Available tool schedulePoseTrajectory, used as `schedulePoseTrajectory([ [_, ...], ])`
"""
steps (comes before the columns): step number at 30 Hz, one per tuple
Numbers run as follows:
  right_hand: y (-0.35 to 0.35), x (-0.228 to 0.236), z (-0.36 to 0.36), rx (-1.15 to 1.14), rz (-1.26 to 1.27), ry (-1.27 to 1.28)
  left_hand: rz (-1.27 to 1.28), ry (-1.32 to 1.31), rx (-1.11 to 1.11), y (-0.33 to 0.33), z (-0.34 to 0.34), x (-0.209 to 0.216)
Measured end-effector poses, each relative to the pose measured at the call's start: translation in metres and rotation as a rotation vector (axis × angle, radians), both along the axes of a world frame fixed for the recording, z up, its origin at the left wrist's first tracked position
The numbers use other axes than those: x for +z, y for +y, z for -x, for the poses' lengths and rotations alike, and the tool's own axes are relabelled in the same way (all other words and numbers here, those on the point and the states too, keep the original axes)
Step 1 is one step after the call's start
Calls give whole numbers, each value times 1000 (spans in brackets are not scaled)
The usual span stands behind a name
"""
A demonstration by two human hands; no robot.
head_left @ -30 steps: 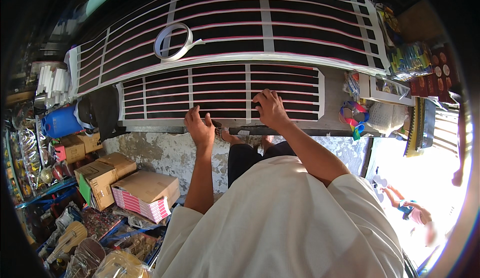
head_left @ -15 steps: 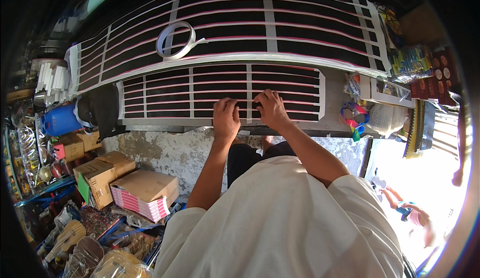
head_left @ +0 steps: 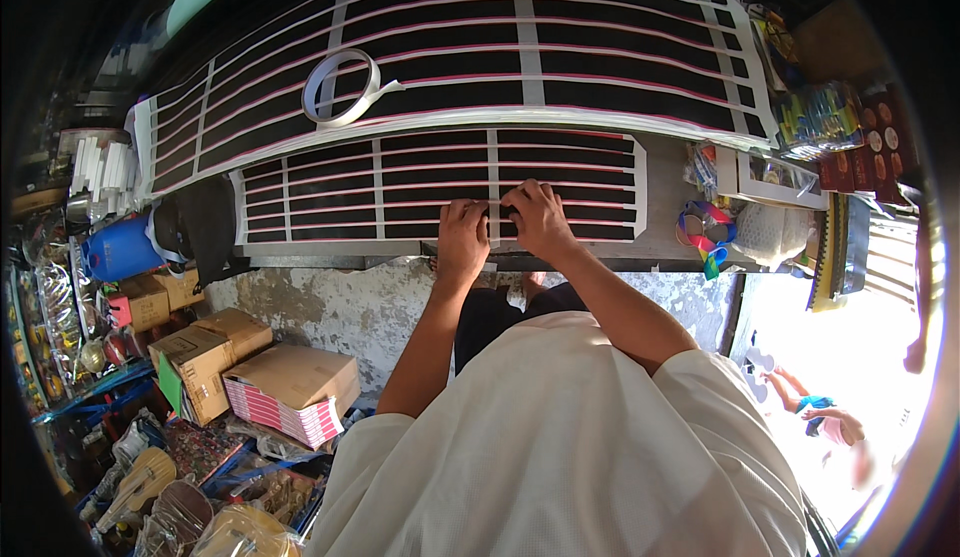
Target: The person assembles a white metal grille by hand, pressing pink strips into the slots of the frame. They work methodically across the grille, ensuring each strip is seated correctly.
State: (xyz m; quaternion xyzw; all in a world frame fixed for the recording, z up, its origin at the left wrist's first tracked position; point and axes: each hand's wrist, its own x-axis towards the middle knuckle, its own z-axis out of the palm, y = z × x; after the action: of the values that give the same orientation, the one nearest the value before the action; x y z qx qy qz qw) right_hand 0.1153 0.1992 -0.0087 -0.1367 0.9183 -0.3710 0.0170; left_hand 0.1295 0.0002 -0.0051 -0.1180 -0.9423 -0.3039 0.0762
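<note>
1. Through the head view I have the small panel (head_left: 430,179) flat on the bench (head_left: 665,182), its near edge close to the bench front. I judge this spot puts it within easy reach of both arms.
2. Left hand (head_left: 464,235): over the near part of the small panel, left of a pale cross strip (head_left: 493,162), fingers bent and tips down. I cannot tell whether it pinches anything; the fingertips are too small and shaded.
3. Right hand (head_left: 540,219): just right of that strip, fingers curled down at the panel. Its grip I cannot tell either; the back of the hand hides the contact.
4. The hands sit close together but apart, one on each side of the strip. My reading: this pairing lets one steady the surface while the other does fine finger work.
5. Large panels (head_left: 440,47) lie stacked behind, overhanging or abutting the small one; I cannot tell which. Set back there, they leave the near part of the small panel accessible.
6. Tape roll (head_left: 371,97): tilted up on the large panels, loose end sticking out to the right. No hand touches it; the free end looks easy to grab.
7. Ribbon (head_left: 692,225) rests at the bench's right, beyond the small panel, out of the hands' way.
</note>
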Motion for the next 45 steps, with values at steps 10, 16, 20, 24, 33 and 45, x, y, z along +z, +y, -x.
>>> schedulePoseTrajectory([
  [10, 1, 0, 0, 13, 1, -20, -10, -20, -2, 0, 1, 0],
  [16, 1, 0, 0, 9, -3, -33, -3, -33, 6, 0, 0, 1],
  [20, 1, 1, 0, 0, 5, -15, 10, -3, -17, 0, 2, 4],
  [24, 0, 0, 0, -27, 7, -18, 96, -39, -96, -1, 8, 9],
  [33, 0, -3, 1, -26, 3, 7, 285, -63, -402, -7, 45, 21],
  [45, -1, -12, 2, -30, -30, 14, 526, -65, -650, 6, 70, 33],
])
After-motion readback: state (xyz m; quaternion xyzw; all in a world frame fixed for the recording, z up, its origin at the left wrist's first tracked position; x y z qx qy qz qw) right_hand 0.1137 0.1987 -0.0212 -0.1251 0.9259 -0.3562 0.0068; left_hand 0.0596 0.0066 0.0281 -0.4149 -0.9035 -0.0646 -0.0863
